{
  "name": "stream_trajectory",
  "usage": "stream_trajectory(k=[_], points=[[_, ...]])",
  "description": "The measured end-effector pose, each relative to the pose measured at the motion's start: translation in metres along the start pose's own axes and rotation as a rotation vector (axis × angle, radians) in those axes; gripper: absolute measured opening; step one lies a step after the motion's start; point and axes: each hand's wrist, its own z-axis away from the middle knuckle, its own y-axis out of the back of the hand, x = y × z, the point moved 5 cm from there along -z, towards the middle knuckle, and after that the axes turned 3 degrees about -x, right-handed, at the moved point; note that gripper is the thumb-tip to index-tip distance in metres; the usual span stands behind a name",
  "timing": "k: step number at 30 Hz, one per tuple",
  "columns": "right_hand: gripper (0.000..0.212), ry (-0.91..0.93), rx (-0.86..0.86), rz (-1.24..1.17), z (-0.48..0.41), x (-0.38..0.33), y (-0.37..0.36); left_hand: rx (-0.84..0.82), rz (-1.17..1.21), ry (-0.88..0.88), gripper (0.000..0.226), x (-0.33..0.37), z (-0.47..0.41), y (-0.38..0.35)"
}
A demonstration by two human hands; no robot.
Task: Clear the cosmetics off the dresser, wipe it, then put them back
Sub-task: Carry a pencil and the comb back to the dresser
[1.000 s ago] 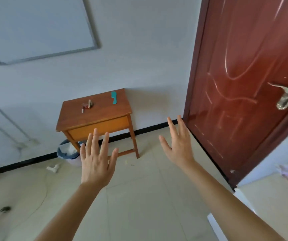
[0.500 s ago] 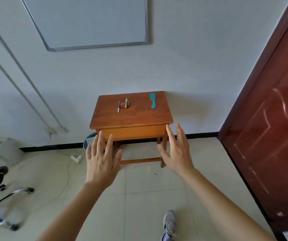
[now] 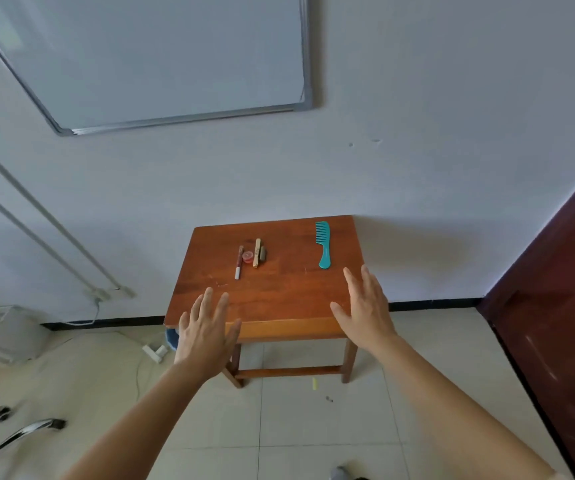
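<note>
While both arms reach forward from the lower edge of the head view, the left hand [image 3: 206, 332] and the right hand [image 3: 365, 308] hang with palms down and fingers spread wide, neither holding anything. The left fingers [image 3: 207, 303] overlap the near left part of the dresser [image 3: 279, 292], a small wooden table set against the white wall [image 3: 417, 150]; the right fingers [image 3: 369, 282] overlap its near right edge. Whether either hand touches the wood cannot be told. Beyond the right fingertips, just past them, lies a teal comb [image 3: 323, 244], its handle pointing toward the hand. Beyond the left fingertips and further back lies a cluster of cosmetics: a red-and-white pencil [image 3: 239, 263], a small red pot [image 3: 247, 257] beside it, a gold tube [image 3: 257, 252], and a darker stick [image 3: 263, 254] touching the tube. A whiteboard [image 3: 161, 57] hangs on the wall above. A dark red door [image 3: 563, 306] stands well to the right of the right hand, and tiled floor [image 3: 296, 427] shows beneath both forearms.
</note>
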Motion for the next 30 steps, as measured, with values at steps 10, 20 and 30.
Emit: stream_trajectory(k=[10, 20, 30], points=[[0.074, -0.074, -0.275, 0.118, -0.124, -0.020, -0.064, -0.191, 0.035, 0.063, 0.068, -0.044, -0.137, -0.036], [0.076, -0.402, -0.364, 0.121, -0.216, -0.025, -0.109, -0.388, 0.134, 0.038, 0.082, -0.082, -0.297, -0.093], [0.070, -0.561, -0.335, 0.044, -0.265, -0.013, -0.149, -0.431, 0.115, 0.210, 0.043, -0.083, -0.347, -0.128]])
